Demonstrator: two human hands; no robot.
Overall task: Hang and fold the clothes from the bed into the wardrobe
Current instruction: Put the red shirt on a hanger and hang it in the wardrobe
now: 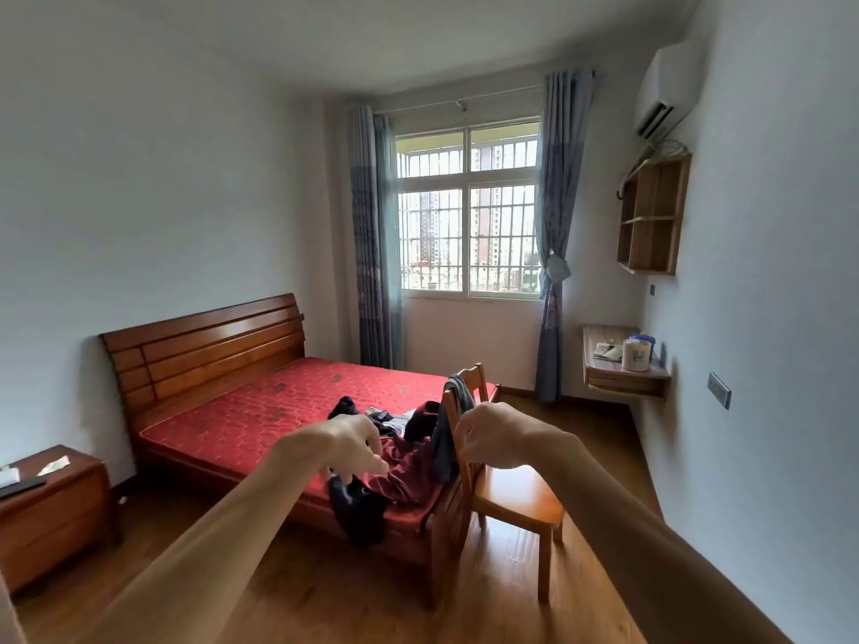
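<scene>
Reaching forward over the foot of the bed (260, 411), both bare arms stretch toward a small heap of clothes lying on the red mattress. The left grip (355, 446) hangs just above the heap with its fingers loosely curled and apart from the cloth, holding nothing. The right grip (490, 441) hovers in front of the back of the wooden chair (516, 495), also loosely curled and seemingly empty.

A maroon garment (404, 476) lies crumpled near the bed's corner. A dark navy garment (360, 508) beside it spills over the mattress edge, and another dark piece (344, 408) lies further in. A grey garment (458, 392) is draped over the chair back. No wardrobe is in view.

All of it looks light, soft and limp, so it will sag and trail when lifted. The maroon piece is probably best taken at a collar, waistband or shoulder seam with both grips, so that it hangs open rather than bunched. The overhanging navy piece may slide to the floor if the heap is tugged.
</scene>
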